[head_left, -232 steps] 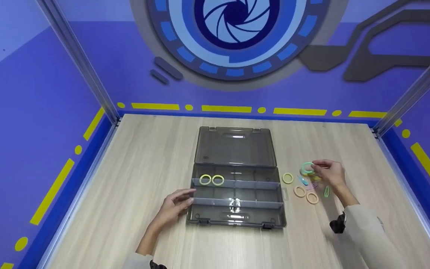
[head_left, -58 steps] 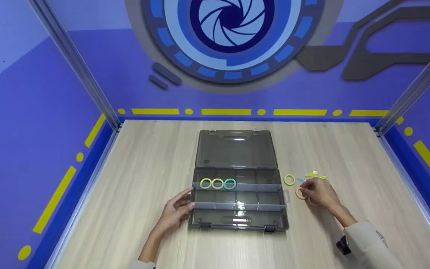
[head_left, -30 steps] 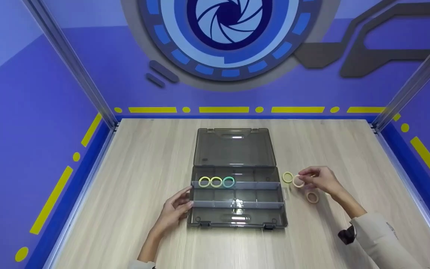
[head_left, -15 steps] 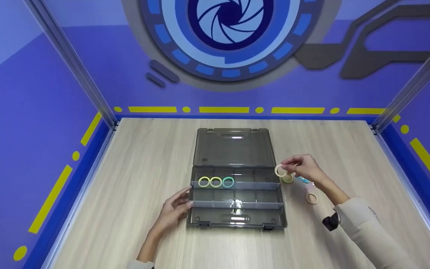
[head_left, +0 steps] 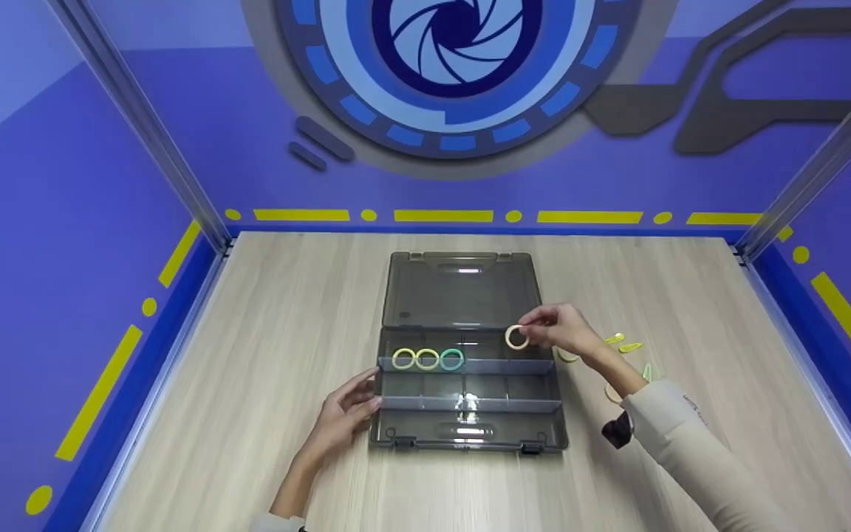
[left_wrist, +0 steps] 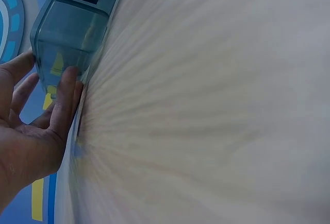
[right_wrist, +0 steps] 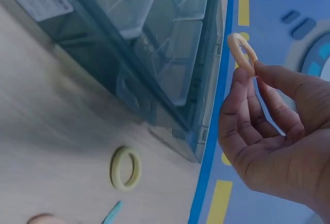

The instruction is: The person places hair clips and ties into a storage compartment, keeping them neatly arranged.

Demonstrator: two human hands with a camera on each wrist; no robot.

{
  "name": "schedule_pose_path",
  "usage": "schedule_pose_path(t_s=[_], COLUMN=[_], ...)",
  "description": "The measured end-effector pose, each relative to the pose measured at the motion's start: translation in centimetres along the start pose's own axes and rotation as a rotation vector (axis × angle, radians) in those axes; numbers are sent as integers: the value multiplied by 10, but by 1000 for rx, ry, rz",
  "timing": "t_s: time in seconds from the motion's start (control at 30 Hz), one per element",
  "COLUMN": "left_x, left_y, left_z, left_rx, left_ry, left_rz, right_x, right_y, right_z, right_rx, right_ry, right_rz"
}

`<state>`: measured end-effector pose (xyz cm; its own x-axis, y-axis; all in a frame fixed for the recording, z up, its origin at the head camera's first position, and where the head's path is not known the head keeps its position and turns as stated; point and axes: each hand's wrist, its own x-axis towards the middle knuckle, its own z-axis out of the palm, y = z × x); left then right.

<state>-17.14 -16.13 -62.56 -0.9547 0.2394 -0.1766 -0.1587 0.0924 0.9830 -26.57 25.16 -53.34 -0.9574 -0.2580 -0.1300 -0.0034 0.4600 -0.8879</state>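
Observation:
A grey see-through compartment box (head_left: 462,425) lies on the table with its lid folded back. My right hand (head_left: 562,330) pinches a peach hair tie (head_left: 517,338) between thumb and fingertip, above the right part of the back row. The right wrist view shows the same peach hair tie (right_wrist: 241,54) held up beside the box. Two yellow hair ties (head_left: 416,359) and one green hair tie (head_left: 452,360) line up in the back row. My left hand (head_left: 344,414) touches the box's left side; in the left wrist view its fingers (left_wrist: 66,92) lie loosely extended against the wall.
Right of the box a yellow hair tie (right_wrist: 125,168) lies on the table, along with a turquoise clip (right_wrist: 112,212). Two yellow hair clips (head_left: 630,347), a green hair clip (head_left: 647,372) and another peach hair tie (head_left: 612,393) are partly behind my right arm.
The green hair tie, earlier in my right hand, now lies in the box. My right hand has picked up a peach hair tie and carried it left over the box. The left hand stays put.

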Motion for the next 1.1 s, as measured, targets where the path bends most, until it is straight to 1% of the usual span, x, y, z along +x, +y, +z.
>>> schedule_pose_path(t_s=[0.23, 0.4, 0.43, 0.63, 0.87, 1.1], left_x=[0, 1, 1, -1, 0, 0], left_y=[0, 0, 0, -2, -1, -1], left_z=[-1, -1, -1, -1, -1, 2], left_rx=[33, 32, 26, 17, 5, -14], left_ry=[-12, -14, -11, 7, 12, 7], left_rz=[35, 54, 49, 40, 25, -9], right_x=[11, 17, 17, 18, 18, 22], right_y=[-3, -2, -1, 4, 7, 11], right_z=[19, 33, 35, 49, 59, 69], right_rx=[36, 26, 23, -71, -201, -287], right_ry=[-17, -30, -32, -29, -2, 19], right_rz=[-7, -33, -36, -83, -179, -177])
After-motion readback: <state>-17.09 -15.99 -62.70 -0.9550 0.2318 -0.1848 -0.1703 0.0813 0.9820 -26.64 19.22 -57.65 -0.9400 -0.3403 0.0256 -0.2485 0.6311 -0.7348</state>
